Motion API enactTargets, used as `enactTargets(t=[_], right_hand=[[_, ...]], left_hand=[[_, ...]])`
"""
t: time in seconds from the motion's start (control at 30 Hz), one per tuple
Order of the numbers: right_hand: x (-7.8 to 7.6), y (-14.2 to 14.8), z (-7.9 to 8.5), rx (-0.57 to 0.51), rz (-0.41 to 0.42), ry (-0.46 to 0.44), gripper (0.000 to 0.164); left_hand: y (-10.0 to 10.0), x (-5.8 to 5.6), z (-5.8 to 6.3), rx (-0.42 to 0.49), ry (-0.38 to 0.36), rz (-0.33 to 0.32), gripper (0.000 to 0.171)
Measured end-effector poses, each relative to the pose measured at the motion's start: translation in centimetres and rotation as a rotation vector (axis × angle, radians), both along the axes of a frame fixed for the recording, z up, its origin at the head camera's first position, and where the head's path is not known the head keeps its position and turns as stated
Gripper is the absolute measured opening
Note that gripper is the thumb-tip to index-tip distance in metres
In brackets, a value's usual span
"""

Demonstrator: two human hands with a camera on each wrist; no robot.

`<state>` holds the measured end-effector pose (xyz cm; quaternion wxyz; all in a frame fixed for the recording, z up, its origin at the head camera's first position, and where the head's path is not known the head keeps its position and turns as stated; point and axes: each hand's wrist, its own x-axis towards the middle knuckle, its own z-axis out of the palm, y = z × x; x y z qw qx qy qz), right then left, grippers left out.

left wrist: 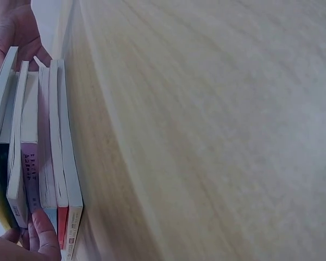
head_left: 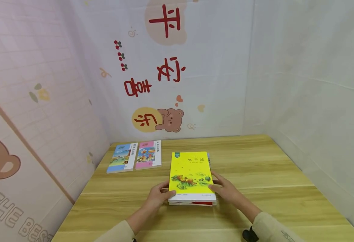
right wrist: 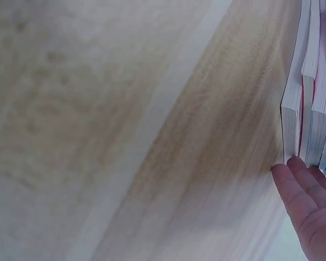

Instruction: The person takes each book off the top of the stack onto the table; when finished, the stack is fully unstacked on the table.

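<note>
A stack of several books (left wrist: 30, 119) lies on the wooden table, its edges unevenly lined up. On top is a yellow book (head_left: 190, 169) with a cartoon scene and a white band along the near edge. My left hand (head_left: 160, 193) holds the stack's left side near the front, thumb over the top cover and fingers against the spines. From the right, my right hand (head_left: 223, 189) grips the opposite side, thumb on the yellow cover. In the right wrist view its fingertips (right wrist: 280, 171) touch the page edges of the lower books. Red and purple covers show among them.
Left and behind the stack, a blue-bordered book (head_left: 121, 158) and a pink-bordered book (head_left: 148, 155) lie side by side on the table (head_left: 264, 188). Printed cloth walls (head_left: 219, 84) enclose the table at the back and both sides.
</note>
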<state>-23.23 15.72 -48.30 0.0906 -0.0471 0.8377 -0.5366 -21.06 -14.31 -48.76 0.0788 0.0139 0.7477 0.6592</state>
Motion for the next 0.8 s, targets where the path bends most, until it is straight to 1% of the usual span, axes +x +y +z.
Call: enactTargets(t=[0.13, 0.3, 0.47, 0.63, 0.8], right_hand=[[0.0, 0.1, -0.1, 0.001, 0.009, 0.013, 0.067], [0.2, 0.3, 0.1, -0.008, 0.041, 0.031, 0.066], [0.4, 0.7, 0.1, -0.039, 0.049, 0.032, 0.063], [0.2, 1.0, -0.1, -0.053, 0.015, 0.023, 0.055], [0.0, 1.4, -0.3, -0.014, 0.006, 0.047, 0.054]], left_hand=[[0.0, -0.1, 0.0, -0.006, -0.012, 0.004, 0.063], [0.1, -0.4, 0.1, -0.019, -0.032, 0.015, 0.062], [0.4, -0.8, 0.4, 0.002, -0.056, 0.034, 0.058], [-0.1, -1.1, 0.8, 0.036, -0.041, 0.043, 0.056], [-1.0, -0.9, 1.2, 0.042, -0.019, 0.042, 0.059]])
